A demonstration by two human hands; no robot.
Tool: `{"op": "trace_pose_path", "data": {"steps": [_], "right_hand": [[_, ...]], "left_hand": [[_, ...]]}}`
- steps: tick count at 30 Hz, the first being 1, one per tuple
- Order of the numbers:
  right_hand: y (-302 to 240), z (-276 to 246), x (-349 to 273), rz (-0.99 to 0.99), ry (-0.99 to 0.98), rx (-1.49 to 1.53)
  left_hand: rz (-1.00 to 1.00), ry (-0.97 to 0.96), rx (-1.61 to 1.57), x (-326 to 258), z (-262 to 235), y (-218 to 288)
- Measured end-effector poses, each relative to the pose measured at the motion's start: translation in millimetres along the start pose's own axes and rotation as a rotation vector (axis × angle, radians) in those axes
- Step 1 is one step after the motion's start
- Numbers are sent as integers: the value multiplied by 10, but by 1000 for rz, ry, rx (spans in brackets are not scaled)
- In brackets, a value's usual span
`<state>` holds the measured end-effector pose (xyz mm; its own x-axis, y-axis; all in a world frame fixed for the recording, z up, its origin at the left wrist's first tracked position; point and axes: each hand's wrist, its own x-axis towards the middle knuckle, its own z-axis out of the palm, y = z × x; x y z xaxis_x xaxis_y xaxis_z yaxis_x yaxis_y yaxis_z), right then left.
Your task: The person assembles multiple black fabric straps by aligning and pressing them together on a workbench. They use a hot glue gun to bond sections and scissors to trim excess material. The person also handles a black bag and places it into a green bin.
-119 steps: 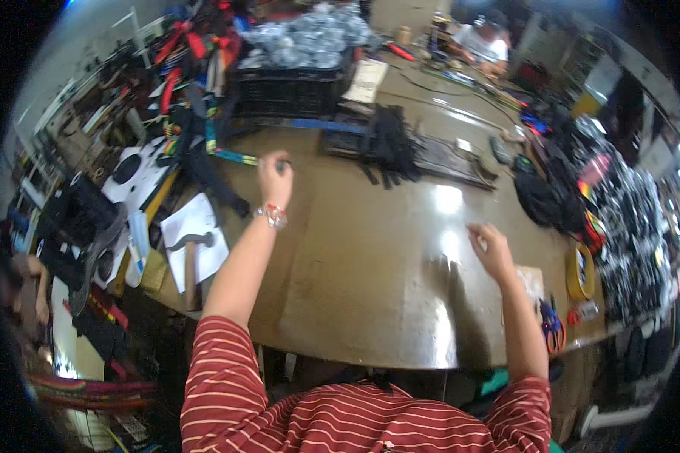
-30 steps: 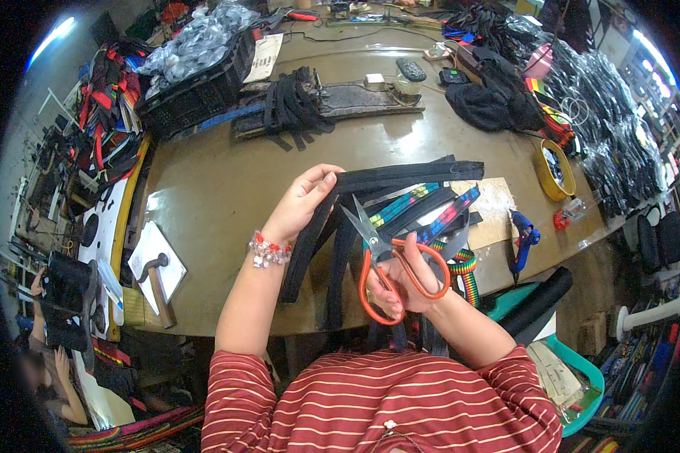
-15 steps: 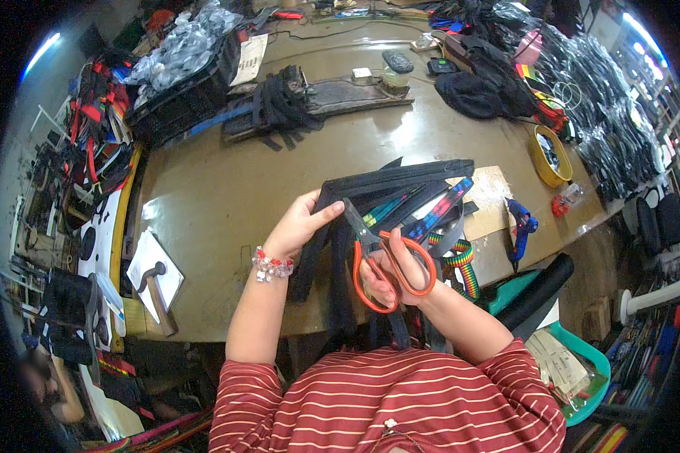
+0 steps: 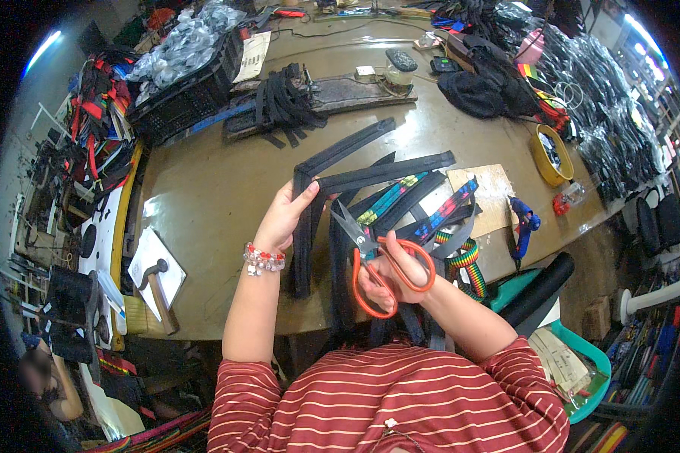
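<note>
My left hand (image 4: 285, 214) pinches several black fabric straps (image 4: 385, 173) near a bend, their ends fanning out up and to the right and hanging down below. My right hand (image 4: 389, 279) holds a pair of scissors (image 4: 359, 240) with orange handles, its blades parted and pointing up left, just right of the held straps. Beyond the scissors lie more black straps and patterned ones, among them a blue and pink strap (image 4: 446, 208). A striped multicoloured strap (image 4: 468, 266) is looped beside my right wrist.
A blue glue gun (image 4: 523, 226) stands by a tan board (image 4: 491, 198) on the right. A hammer (image 4: 157, 294) rests on white sheets at left. Farther off are a bundle of black strips (image 4: 283, 102), a black crate (image 4: 181, 109) and a yellow tub (image 4: 551, 155).
My left hand has moved left and slightly down, drawing black straps away from the pile; one now sticks out up and right. The scissors stay nearly in place, with their blades wider apart.
</note>
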<state>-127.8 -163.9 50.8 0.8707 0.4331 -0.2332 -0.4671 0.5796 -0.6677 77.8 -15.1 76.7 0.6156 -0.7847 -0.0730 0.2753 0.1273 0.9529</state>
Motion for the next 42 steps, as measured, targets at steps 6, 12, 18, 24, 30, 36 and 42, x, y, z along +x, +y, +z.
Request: {"op": "trace_pose_path", "data": {"steps": [6, 12, 18, 24, 30, 36, 42], "right_hand": [[-48, -59, 225, -53, 9, 9], [-272, 8, 38, 67, 701, -640], [-587, 204, -334, -602, 1072, -1890], [-698, 510, -153, -765, 907, -1875], [-905, 431, -414, -259, 391, -1486], [-898, 179, -164, -575, 523, -1532], [-901, -85, -143, -516, 400, -1726]], "left_hand": [[102, 59, 90, -14, 0, -89], [159, 157, 115, -78, -118, -14], [49, 182, 42, -295, -131, 128], [-38, -154, 14, -355, 193, -88], [-307, -209, 117, -381, 10, 13], [-379, -558, -77, -461, 181, 61], [-360, -469, -113, -385, 275, 41]]}}
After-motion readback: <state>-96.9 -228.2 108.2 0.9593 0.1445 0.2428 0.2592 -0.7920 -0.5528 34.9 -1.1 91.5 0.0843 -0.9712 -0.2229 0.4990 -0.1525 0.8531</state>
